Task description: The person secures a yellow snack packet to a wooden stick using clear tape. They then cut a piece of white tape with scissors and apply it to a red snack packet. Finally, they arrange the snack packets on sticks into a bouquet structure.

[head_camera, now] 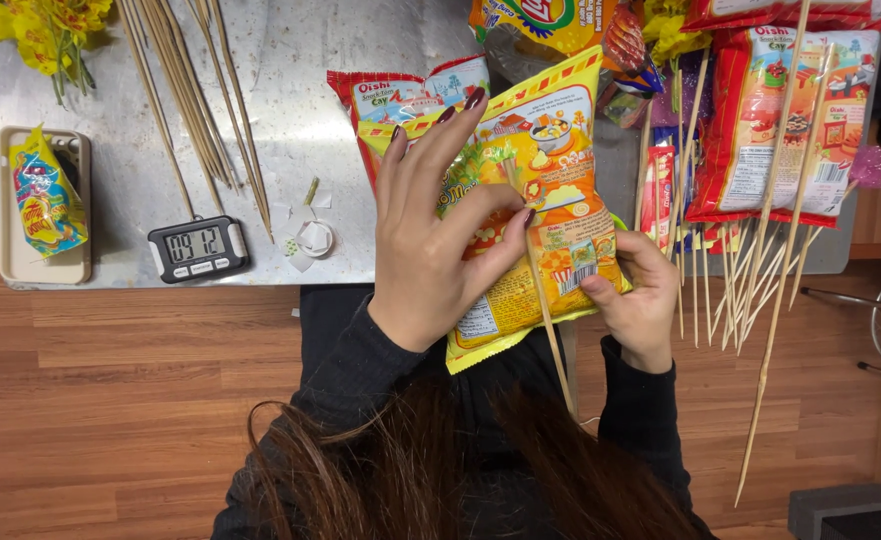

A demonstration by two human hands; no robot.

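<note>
Timer (198, 248) lies left of snack bag (530, 200) (on table (290, 90)).

The snack bag (535, 200) at the centre of the frame is yellow and orange with small printed food pictures and a white label patch. Behind it lies a red packet (400, 100) with white and blue print. At upper right, a larger red bag (780, 120) carries white panels. The bench (290, 60) is dull grey metal. At left, a beige tray (10, 265) holds a blue and yellow packet (45, 195). The timer (197, 248) is black with a grey display. Yellow flowers (45, 25) fill the upper left. The floor (130, 400) is reddish-brown wood grain.
</note>
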